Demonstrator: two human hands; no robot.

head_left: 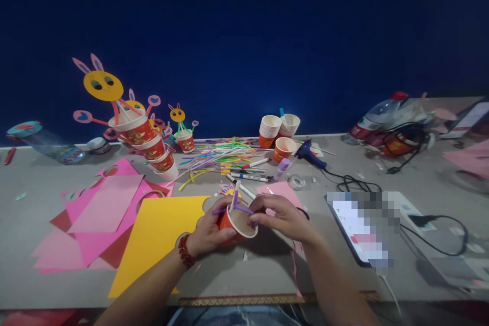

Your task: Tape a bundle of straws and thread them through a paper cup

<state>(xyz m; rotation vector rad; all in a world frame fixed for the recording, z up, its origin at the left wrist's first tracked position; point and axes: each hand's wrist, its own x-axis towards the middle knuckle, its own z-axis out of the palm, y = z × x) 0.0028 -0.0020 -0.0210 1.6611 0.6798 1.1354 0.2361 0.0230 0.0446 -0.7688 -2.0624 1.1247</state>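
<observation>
between left fingers (223, 236) and right fingers (265, 220), red cup (241, 224), purple straws (242, 209)

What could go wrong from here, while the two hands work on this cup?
The left hand might squeeze the cup out of shape. The right hand could bend or loosen the purple straws at its opening. The stacked cups on the left might topple if bumped.

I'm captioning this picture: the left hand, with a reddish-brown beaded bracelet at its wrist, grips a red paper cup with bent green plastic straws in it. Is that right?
Not the colour: the head view shows bent purple plastic straws. The left hand, reddish-brown beaded bracelet and gripped red paper cup are right.
</observation>
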